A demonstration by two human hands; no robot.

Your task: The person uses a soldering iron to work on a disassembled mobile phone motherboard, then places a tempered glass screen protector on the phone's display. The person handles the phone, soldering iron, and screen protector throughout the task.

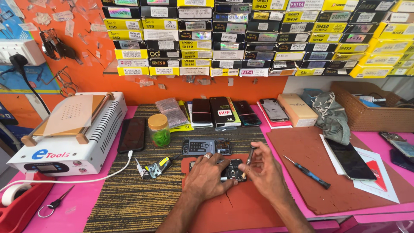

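My left hand [207, 176] presses down on an opened dark phone body [233, 169] lying on a small red mat [235, 203]. A ring sits on one finger. My right hand [263, 170] grips a small screwdriver [249, 160] upright, its tip down on the phone's insides. Just behind them lies a detached phone back part [205, 146] with a camera cutout.
A white heating machine [69, 133] stands at left, a jar with a yellow lid [158, 129] and a dark phone [132, 134] beside it. Several phones and boxes line the back. A second screwdriver [307, 171] and a phone [350, 159] lie right; a wicker basket [371, 114] stands far right.
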